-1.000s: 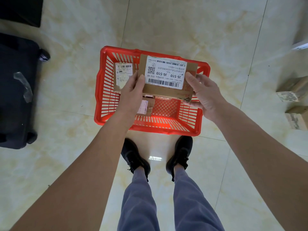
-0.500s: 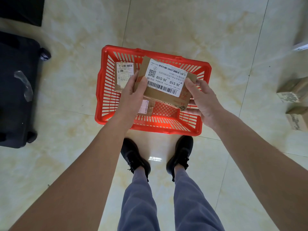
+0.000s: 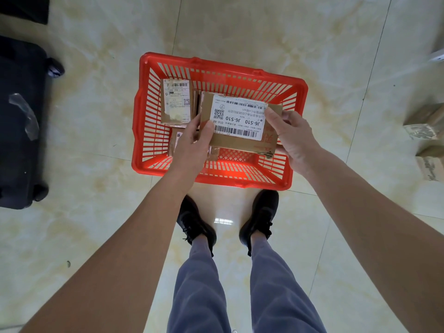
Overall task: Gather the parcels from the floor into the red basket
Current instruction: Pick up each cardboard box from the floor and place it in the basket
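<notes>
Lowering a labelled parcel [image 3: 240, 123] over the red basket [image 3: 144, 116], left hand [image 3: 192, 145] and right hand [image 3: 293, 138] clasp its ends; best set flat right of the far-left box [image 3: 176, 102].

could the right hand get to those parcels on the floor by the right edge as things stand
Probably not yet. The right hand and left hand are both holding the labelled parcel over the red basket. The floor parcels lie well off to the right, with nothing blocking the way.
</notes>
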